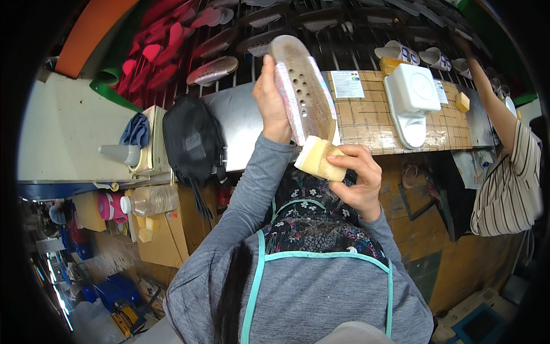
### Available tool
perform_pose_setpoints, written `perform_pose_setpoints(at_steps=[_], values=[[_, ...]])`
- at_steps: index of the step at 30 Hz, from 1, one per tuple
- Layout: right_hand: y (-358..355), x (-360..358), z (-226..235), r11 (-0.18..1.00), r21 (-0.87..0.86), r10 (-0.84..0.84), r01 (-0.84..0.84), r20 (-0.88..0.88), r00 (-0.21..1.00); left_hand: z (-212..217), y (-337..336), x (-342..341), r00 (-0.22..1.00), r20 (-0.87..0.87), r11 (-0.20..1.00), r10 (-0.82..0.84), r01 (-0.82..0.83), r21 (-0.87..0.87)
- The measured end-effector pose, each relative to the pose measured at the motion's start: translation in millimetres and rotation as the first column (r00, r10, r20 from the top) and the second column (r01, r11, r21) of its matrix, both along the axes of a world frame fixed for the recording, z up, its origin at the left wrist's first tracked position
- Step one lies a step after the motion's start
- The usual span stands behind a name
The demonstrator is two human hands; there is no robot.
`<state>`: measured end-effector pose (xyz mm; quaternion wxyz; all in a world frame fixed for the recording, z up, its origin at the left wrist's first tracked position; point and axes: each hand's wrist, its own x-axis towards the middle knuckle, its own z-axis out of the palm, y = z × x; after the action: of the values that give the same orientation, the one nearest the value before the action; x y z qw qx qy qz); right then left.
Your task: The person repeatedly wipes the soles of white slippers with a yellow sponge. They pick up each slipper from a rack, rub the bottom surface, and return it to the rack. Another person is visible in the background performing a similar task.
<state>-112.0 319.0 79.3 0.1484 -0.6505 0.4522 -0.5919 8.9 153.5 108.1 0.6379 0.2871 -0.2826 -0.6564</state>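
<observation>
My left hand (271, 106) is wrapped round the side of a slipper sole (309, 94), holding it up over the bench edge. The sole is brownish, with a row of holes down its middle and shiny pinkish strips along both sides. Between the fingers and thumb of my right hand (361, 176) is a pale yellow sponge (318, 160), darker on one face. It is at the sole's near end and appears to touch it.
A white plastic container (415, 94) and a small yellow sponge block (462, 102) sit on the taped cardboard (366, 123). To the left lies a black mesh bag (192, 137). Beyond, a rack carries several slippers (213, 71). At right, a co-worker's arm (494, 100) reaches toward it.
</observation>
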Motion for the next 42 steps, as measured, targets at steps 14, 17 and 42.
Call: perform_pose_setpoints(at_steps=[14,17,42], values=[[-13.5,7.6,2.9,0.994,-0.083,-0.079,0.071,-0.096,0.992,-16.9,-9.8,23.3,0.996,-0.031,0.995,-0.080,0.078,-0.064],[-7.3,5.3,2.9,0.997,-0.075,-0.032,0.011,-0.290,0.957,-29.0,-26.8,46.6,0.941,-0.113,0.942,-0.320,0.328,0.066],[0.5,27.7,-15.6,0.921,-0.173,-0.369,0.348,-0.112,0.923,-12.7,18.7,53.3,0.978,-0.208,0.995,-0.032,0.013,-0.095]])
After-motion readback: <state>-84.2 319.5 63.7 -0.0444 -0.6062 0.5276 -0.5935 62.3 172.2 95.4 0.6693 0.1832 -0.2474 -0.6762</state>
